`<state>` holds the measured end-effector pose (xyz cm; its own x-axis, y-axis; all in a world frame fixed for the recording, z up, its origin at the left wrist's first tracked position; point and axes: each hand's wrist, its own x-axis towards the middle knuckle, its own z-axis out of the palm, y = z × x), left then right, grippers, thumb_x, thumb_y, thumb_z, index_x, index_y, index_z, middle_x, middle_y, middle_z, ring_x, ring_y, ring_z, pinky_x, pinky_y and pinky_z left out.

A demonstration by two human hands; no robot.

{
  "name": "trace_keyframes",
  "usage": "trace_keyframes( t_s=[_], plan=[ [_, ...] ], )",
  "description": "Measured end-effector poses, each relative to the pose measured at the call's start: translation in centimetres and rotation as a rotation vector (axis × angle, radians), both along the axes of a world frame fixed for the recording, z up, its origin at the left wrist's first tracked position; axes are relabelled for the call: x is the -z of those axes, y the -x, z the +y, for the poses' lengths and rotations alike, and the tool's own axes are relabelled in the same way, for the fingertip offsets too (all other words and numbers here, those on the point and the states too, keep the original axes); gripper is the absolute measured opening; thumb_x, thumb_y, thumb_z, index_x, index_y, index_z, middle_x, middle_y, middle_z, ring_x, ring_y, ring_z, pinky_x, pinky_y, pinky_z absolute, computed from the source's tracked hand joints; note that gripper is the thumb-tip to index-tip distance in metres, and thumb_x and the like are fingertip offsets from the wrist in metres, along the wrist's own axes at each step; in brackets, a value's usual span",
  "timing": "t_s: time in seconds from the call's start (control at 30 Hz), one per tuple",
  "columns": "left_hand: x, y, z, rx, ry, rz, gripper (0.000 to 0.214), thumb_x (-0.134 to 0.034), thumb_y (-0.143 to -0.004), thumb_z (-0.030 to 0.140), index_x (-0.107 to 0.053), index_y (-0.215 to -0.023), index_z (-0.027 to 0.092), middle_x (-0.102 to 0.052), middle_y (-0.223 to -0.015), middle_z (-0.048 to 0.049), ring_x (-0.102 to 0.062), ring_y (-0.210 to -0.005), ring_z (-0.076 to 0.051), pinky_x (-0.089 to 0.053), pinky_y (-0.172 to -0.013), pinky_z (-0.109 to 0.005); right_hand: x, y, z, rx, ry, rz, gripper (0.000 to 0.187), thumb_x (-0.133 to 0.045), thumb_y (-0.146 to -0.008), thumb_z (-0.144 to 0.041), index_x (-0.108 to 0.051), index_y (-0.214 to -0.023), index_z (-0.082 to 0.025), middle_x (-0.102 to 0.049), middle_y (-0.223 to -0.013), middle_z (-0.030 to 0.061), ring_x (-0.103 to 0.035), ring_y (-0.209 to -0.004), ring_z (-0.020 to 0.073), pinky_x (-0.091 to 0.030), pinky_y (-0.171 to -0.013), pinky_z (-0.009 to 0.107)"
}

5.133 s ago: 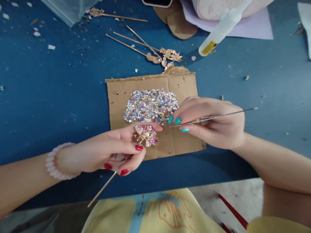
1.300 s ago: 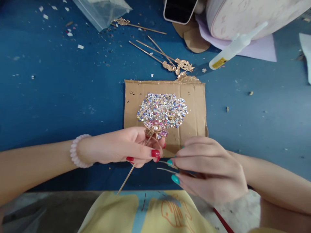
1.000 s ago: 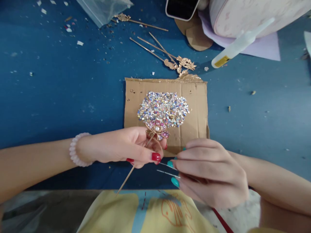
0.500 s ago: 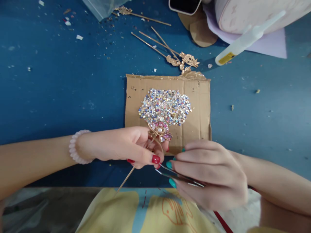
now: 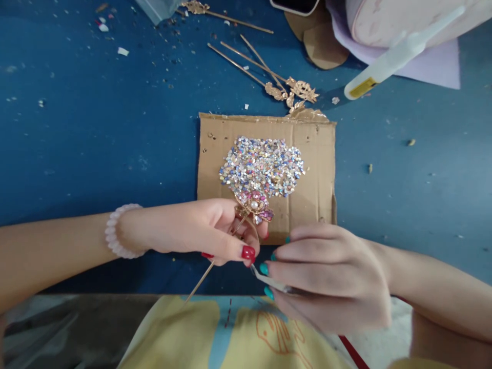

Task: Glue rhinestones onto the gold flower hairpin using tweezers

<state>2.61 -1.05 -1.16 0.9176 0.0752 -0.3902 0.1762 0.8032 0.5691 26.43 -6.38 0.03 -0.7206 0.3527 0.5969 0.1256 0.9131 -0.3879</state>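
Observation:
My left hand is closed around a gold hairpin, whose flower head carries pink stones and a pearl. The pin's thin stem slants out below the palm toward my lap. In my right hand, thumb and fingers pinch metal tweezers. Their bent tips are close together at my left thumb and fingertip; whether they hold anything there is too small to tell. Just beyond the flower, a pile of glittering small stones lies on a cardboard sheet.
Several gold hairpins lie behind the cardboard on the blue table. A white bottle with a narrow nozzle leans at the back right against a pale round container. A phone and a plastic bag are at the far edge.
The tweezers' arms have come together at my left fingertips; they were apart before. My left hand keeps its hold on the hairpin. The whole view has shifted slightly.

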Motion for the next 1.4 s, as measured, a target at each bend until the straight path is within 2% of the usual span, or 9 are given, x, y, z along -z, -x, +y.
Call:
trace_keyframes(
  t_s=[0.13, 0.27, 0.6, 1.0, 1.17, 1.4],
  plan=[
    [-0.14, 0.03, -0.18, 0.031, -0.074, 0.014, 0.02, -0.069, -0.094, 0.026, -0.054, -0.105, 0.021, -0.058, -0.089, 0.0038, -0.047, -0.071, -0.009, -0.037, -0.06, -0.02, -0.05, -0.02, -0.1, 0.007, 0.049, 0.018, 0.009, -0.072, -0.08, -0.016, -0.071, -0.072, -0.02, -0.076, -0.088, 0.0004, -0.065, -0.079, 0.0157, -0.059, -0.071, 0.031],
    [-0.16, 0.06, -0.33, 0.049, -0.092, 0.065, 0.022, -0.069, -0.093, 0.029, -0.053, -0.106, 0.022, -0.061, -0.087, 0.004, -0.049, -0.069, -0.01, -0.036, -0.06, -0.023, 0.11, 0.04, 0.0, -0.026, 0.088, 0.038, 0.007, -0.072, -0.081, -0.017, -0.071, -0.075, -0.019, -0.076, -0.087, 0.002, -0.066, -0.077, 0.0166, -0.059, -0.068, 0.032],
    [-0.13, -0.08, -0.79, -0.039, 0.008, -0.002, 0.026, -0.069, -0.086, 0.007, -0.056, -0.104, 0.02, -0.061, -0.087, 0.0058, -0.055, -0.076, -0.007, -0.042, -0.071, -0.019, 0.29, 0.01, 0.24, -0.084, 0.127, 0.044, 0.006, -0.077, -0.08, -0.015, -0.071, -0.079, -0.016, -0.076, -0.089, 0.0064, -0.067, -0.073, 0.0174, -0.055, -0.059, 0.031],
    [-0.51, 0.02, -0.69, -0.001, -0.055, 0.044, 0.025, -0.069, -0.081, 0.007, -0.058, -0.097, 0.022, -0.063, -0.085, 0.0073, -0.058, -0.075, -0.008, -0.042, -0.068, -0.019, 0.23, -0.05, 0.03, -0.094, 0.179, 0.03, 0.01, -0.079, -0.077, -0.014, -0.07, -0.08, -0.016, -0.077, -0.09, 0.0068, -0.067, -0.071, 0.0177, -0.052, -0.057, 0.032],
    [-0.51, 0.05, -0.45, 0.064, -0.087, 0.027, 0.02, -0.065, -0.081, 0.001, -0.059, -0.086, 0.019, -0.058, -0.08, 0.0076, -0.053, -0.069, -0.006, -0.04, -0.061, -0.016, 0.03, -0.11, 0.02, -0.121, 0.212, -0.005, 0.008, -0.077, -0.082, -0.016, -0.069, -0.082, -0.016, -0.077, -0.087, 0.0061, -0.067, -0.069, 0.0167, -0.052, -0.057, 0.032],
    [-0.63, -0.01, -0.26, 0.093, -0.115, 0.035, 0.019, -0.064, -0.08, 0.003, -0.06, -0.086, 0.02, -0.056, -0.081, 0.0056, -0.051, -0.068, -0.007, -0.041, -0.061, -0.016, 0.03, 0.04, -0.34, -0.094, 0.244, 0.022, 0.01, -0.076, -0.082, -0.014, -0.068, -0.077, -0.016, -0.075, -0.079, 0.0049, -0.067, -0.068, 0.0163, -0.052, -0.057, 0.031]
  ],
)
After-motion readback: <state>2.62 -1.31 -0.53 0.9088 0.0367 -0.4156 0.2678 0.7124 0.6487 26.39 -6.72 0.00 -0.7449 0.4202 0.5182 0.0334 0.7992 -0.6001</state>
